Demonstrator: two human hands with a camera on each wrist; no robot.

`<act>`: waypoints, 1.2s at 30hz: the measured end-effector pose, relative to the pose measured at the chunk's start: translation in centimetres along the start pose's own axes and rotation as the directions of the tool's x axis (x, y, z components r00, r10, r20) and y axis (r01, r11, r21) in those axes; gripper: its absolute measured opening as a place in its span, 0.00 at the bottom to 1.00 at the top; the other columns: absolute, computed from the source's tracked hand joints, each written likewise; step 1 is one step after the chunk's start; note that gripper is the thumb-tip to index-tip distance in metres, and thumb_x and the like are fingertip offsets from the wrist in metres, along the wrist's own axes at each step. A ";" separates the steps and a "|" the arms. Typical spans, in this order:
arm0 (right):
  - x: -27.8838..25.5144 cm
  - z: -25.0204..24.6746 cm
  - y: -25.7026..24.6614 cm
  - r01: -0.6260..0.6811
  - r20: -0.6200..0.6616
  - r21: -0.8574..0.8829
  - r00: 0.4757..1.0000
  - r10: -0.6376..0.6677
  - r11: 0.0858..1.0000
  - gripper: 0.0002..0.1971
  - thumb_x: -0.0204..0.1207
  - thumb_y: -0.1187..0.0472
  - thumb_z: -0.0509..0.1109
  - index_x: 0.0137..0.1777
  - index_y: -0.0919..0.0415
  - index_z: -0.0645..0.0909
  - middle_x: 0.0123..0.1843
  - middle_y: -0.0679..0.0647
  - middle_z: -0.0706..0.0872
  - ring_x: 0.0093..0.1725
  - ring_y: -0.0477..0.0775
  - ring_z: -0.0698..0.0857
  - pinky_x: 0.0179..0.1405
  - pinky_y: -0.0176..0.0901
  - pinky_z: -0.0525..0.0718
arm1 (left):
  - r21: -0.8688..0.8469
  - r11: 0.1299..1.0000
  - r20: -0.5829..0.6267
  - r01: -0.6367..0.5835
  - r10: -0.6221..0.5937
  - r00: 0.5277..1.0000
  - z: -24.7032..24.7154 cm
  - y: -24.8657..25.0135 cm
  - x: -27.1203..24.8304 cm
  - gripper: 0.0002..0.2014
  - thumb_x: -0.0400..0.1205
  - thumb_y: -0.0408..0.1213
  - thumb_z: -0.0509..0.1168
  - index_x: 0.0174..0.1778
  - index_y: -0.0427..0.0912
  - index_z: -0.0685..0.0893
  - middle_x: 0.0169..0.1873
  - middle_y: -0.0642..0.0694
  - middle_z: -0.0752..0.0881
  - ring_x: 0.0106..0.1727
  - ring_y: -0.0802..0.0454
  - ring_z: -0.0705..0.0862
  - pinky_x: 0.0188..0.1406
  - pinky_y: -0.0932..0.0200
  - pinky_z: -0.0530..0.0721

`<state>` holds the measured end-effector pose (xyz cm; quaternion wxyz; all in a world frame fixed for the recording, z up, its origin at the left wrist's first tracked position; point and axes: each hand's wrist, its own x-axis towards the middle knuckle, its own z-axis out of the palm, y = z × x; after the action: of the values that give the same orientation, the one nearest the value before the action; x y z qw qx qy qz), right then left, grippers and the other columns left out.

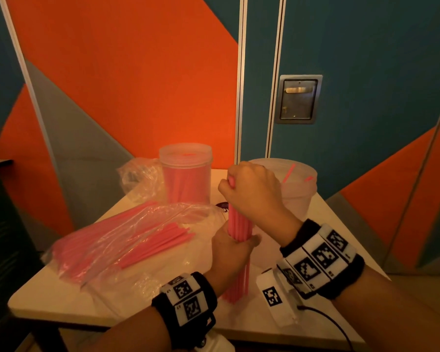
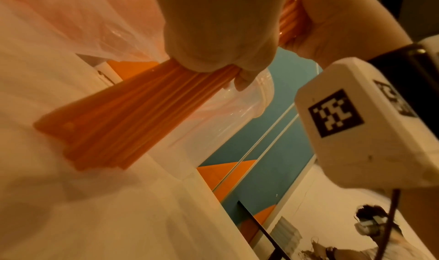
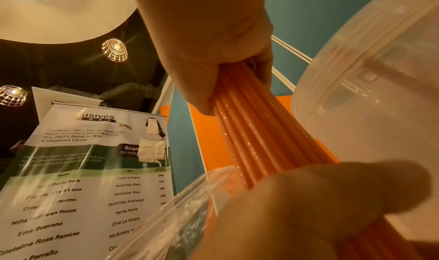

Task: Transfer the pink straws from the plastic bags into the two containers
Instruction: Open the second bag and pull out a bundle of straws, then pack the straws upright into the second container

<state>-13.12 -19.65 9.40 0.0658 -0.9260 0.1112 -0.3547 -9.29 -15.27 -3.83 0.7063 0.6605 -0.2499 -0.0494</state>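
The surface (image 1: 239, 323) is a pale tabletop pushed against a bright orange and teal wall. Across its left half sprawls a clear bag (image 1: 107, 240) with loose straws (image 1: 153, 247) spilling from its mouth; a second, crumpled bag (image 1: 140, 179) sits behind it. At the back stands a tall jar (image 1: 186, 171), lidded and already packed with straws. To its right is a wider tub (image 1: 297, 189) with only a few straws leaning inside, partly hidden by the right hand.

In front of the tub the person holds a bundle (image 1: 239, 224) upright, its lower ends standing on the surface. The left hand (image 1: 233, 252) is clenched around the middle of the bundle. The right hand (image 1: 252, 189) is wrapped around the top, fingers curled over the upper ends.

It looks like the bundle is being squared up before it goes into the tub. To do this well, I'd say loosen the left hand a little so the straws can slide, tap the lower ends flat on the surface, and let the right hand press the tops level. Then tighten both grips before lifting, since a slack hold would likely let the smooth straws fan out. The tub is just beside, so lower the bundle in ends first and let go only once it touches bottom.
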 end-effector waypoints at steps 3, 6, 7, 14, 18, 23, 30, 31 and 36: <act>-0.1 0.0 -0.1 -0.026 -0.043 0.083 0.999 0.030 0.996 0.09 0.74 0.54 0.63 0.35 0.57 0.77 0.39 0.52 0.79 0.42 0.56 0.80 0.35 0.44 0.75 | -0.051 0.999 0.030 -0.013 0.014 0.999 0.1 0.9 -0.4 0.12 0.66 0.34 0.75 0.42 0.38 0.82 0.34 0.35 0.85 0.30 0.48 0.83 0.30 0.53 0.84; 1.0 -1.9 -0.4 -0.074 -0.134 0.292 0.984 0.118 0.953 0.10 0.72 0.51 0.70 0.51 0.52 0.82 0.50 0.48 0.73 0.45 0.49 0.77 0.42 0.39 0.71 | 0.006 0.989 0.010 -0.148 0.148 0.989 -0.1 3.4 0.2 0.11 0.71 0.34 0.75 0.40 0.51 0.79 0.31 0.46 0.83 0.32 0.47 0.82 0.32 0.47 0.85; 1.7 -2.9 -0.4 -0.080 -0.151 0.341 0.979 0.139 0.937 0.15 0.70 0.50 0.72 0.57 0.49 0.81 0.56 0.48 0.71 0.45 0.46 0.75 0.46 0.39 0.72 | 0.044 0.980 0.007 -0.193 0.193 0.981 -0.2 4.7 0.8 0.13 0.70 0.36 0.75 0.39 0.54 0.77 0.30 0.49 0.82 0.32 0.47 0.82 0.34 0.43 0.86; 7.3 -9.9 -0.5 -0.069 -0.332 0.489 0.907 0.259 0.870 0.21 0.65 0.52 0.73 0.60 0.46 0.79 0.55 0.46 0.76 0.36 0.40 0.76 0.45 0.38 0.78 | 0.174 0.913 0.026 -0.370 0.371 0.928 1.0 13.8 4.4 0.14 0.62 0.41 0.70 0.35 0.53 0.71 0.31 0.44 0.81 0.34 0.37 0.86 0.33 0.38 0.86; 8.9 -11.4 -0.2 0.055 -0.374 0.606 0.900 0.223 0.794 0.01 0.66 0.63 0.71 0.37 0.57 0.81 0.28 0.43 0.77 0.24 0.46 0.85 0.30 0.53 0.89 | 0.136 0.897 0.056 -0.420 0.416 0.908 2.5 15.8 6.0 0.16 0.65 0.38 0.74 0.40 0.51 0.73 0.32 0.46 0.80 0.35 0.40 0.85 0.34 0.42 0.87; 10.4 -12.6 1.8 0.145 -0.522 0.522 0.833 0.181 0.841 0.04 0.63 0.60 0.68 0.35 0.52 0.83 0.28 0.40 0.79 0.31 0.51 0.87 0.32 0.51 0.89 | -0.003 0.873 0.187 -0.487 0.479 0.858 3.7 17.3 6.8 0.30 0.67 0.44 0.79 0.60 0.46 0.71 0.49 0.48 0.81 0.47 0.51 0.83 0.43 0.56 0.86; 13.0 -16.6 9.5 0.212 -0.740 0.585 0.534 0.408 0.783 0.10 0.57 0.53 0.67 0.20 0.35 0.80 0.19 0.36 0.77 0.28 0.44 0.81 0.32 0.49 0.87 | -0.164 0.929 0.158 -0.332 0.357 0.921 1.2 15.1 9.9 0.18 0.86 0.54 0.47 0.66 0.49 0.67 0.65 0.50 0.75 0.67 0.52 0.74 0.67 0.56 0.73; 13.2 -16.9 10.7 0.211 -0.751 0.607 0.468 0.466 0.767 0.10 0.57 0.54 0.67 0.20 0.37 0.80 0.19 0.37 0.75 0.27 0.45 0.80 0.31 0.49 0.86 | -0.107 0.943 0.131 -0.316 0.329 0.935 0.9 14.3 10.1 0.17 0.87 0.53 0.45 0.63 0.47 0.69 0.59 0.52 0.76 0.63 0.53 0.75 0.63 0.56 0.75; 12.2 -15.2 12.9 0.086 -0.686 0.686 0.407 0.603 0.722 0.07 0.63 0.59 0.65 0.27 0.46 0.77 0.24 0.39 0.75 0.26 0.33 0.76 0.31 0.32 0.77 | 0.245 0.937 0.254 -0.247 0.184 0.950 1.6 10.6 10.5 0.15 0.87 0.43 0.54 0.65 0.41 0.73 0.58 0.48 0.79 0.57 0.52 0.77 0.53 0.57 0.75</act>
<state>-16.58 -35.88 25.92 0.3606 -0.4888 0.1573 -0.7787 -3.58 -19.67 9.30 0.5760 0.7102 -0.4047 -0.0114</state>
